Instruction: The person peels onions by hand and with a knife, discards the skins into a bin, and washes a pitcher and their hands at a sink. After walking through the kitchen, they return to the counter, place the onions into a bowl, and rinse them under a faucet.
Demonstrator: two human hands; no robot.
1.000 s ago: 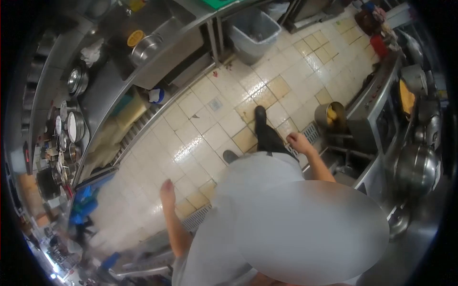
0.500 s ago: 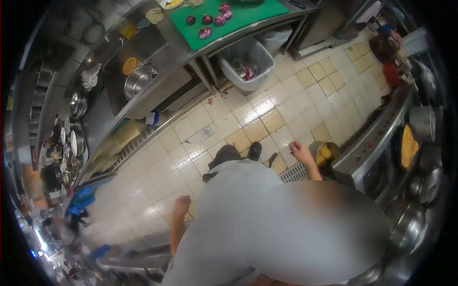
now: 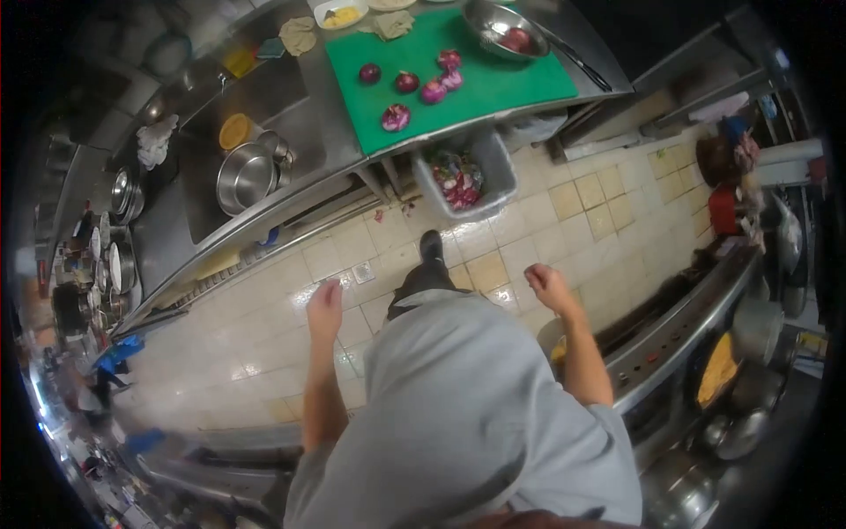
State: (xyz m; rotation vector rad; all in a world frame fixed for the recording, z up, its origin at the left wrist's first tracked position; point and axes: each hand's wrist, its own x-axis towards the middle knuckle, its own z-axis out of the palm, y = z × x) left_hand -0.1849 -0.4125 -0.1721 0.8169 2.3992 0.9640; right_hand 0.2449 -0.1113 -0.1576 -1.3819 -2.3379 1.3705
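My left hand [image 3: 325, 309] hangs over the tiled floor to the left of my body, its fingers loosely curled and nothing in them. To the right, my right hand [image 3: 548, 286] is also loosely closed and bare, held in the air near the stove side. Neither touches anything. Ahead, a green cutting board [image 3: 476, 93] lies on a steel counter. Several red onions, among them one near the front edge [image 3: 396, 117], rest on it. A steel bowl [image 3: 480, 31] with reddish pieces inside stands at the board's far right, beside a dark-handled long utensil [image 3: 577, 62].
Below the counter stands a grey bin [image 3: 498, 181] with onion peelings. Left of the board is a sink area holding a steel pot [image 3: 244, 179]. A stove edge [image 3: 696, 300] runs along the right, with a pan of yellowish food [image 3: 718, 370]. Scraps [image 3: 379, 215] dot the floor.
My body has moved toward the counter, so the board, bin and bowl appear closer. My left hand has swung forward and up; the right stays raised. A different foot position shows.
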